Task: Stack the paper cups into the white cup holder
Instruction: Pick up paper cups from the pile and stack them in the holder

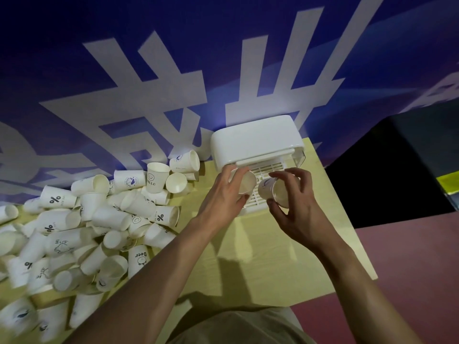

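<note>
The white cup holder (pixel 253 140) stands at the far side of the yellow table (pixel 273 256), its slotted white tray (pixel 269 168) facing me. My left hand (pixel 223 197) grips a white paper cup (pixel 247 182) over the tray's left part, mouth turned toward me. My right hand (pixel 295 212) holds a second paper cup (pixel 279 191) just to the right, tilted on its side with its mouth toward me. The two cups sit close together, nearly touching. A big pile of loose paper cups (pixel 99 219) covers the table's left half.
A blue banner with large white characters (pixel 173 83) rises right behind the table and holder. The table's right edge (pixel 347 232) drops to a reddish floor (pixel 397 269). Some printed cups (pixel 155 180) stand upright near the holder's left side.
</note>
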A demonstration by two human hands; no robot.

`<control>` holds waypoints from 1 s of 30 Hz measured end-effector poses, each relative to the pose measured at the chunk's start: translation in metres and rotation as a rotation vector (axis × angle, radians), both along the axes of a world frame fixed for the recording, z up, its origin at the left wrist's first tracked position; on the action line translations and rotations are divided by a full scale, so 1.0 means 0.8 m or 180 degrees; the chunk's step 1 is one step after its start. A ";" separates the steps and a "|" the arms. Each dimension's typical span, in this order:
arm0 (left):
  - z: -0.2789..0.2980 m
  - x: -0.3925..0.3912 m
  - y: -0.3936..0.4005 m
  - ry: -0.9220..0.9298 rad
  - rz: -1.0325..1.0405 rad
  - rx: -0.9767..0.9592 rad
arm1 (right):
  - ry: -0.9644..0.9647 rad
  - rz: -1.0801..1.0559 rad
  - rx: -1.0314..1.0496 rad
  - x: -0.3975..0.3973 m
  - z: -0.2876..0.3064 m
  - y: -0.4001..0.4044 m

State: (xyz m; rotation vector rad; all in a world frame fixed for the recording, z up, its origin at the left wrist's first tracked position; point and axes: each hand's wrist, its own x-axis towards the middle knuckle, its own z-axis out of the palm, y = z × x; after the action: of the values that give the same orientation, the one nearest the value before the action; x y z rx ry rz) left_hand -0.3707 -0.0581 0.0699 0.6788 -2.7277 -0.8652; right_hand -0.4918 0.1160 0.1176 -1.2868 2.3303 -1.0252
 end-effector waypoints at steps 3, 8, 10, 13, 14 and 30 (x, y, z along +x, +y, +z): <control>0.001 -0.005 0.003 -0.0023 0.0050 -0.0016 | -0.0035 0.0008 -0.0007 0.001 0.000 -0.003; -0.004 -0.008 0.004 -0.0085 -0.0083 0.0016 | -0.0037 0.0019 -0.0070 0.002 -0.001 0.000; -0.002 -0.012 0.003 -0.0050 -0.0001 0.0051 | -0.0097 -0.0009 -0.0117 0.003 -0.001 0.002; 0.001 -0.016 0.005 0.0042 0.0011 0.0018 | -0.0119 -0.0046 -0.0137 0.002 -0.002 0.006; 0.000 -0.016 0.007 0.0061 -0.0004 -0.0009 | -0.0111 -0.0049 -0.0144 0.002 -0.003 0.006; -0.060 0.005 0.002 -0.1174 -0.0272 0.0761 | -0.0029 0.0077 -0.0080 -0.005 -0.015 -0.019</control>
State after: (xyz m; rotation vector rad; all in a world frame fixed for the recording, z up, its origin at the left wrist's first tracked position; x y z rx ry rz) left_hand -0.3670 -0.0563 0.0223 0.8466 -3.0226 -1.2084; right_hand -0.4959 0.1011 0.1053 -1.3137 2.2963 -1.0539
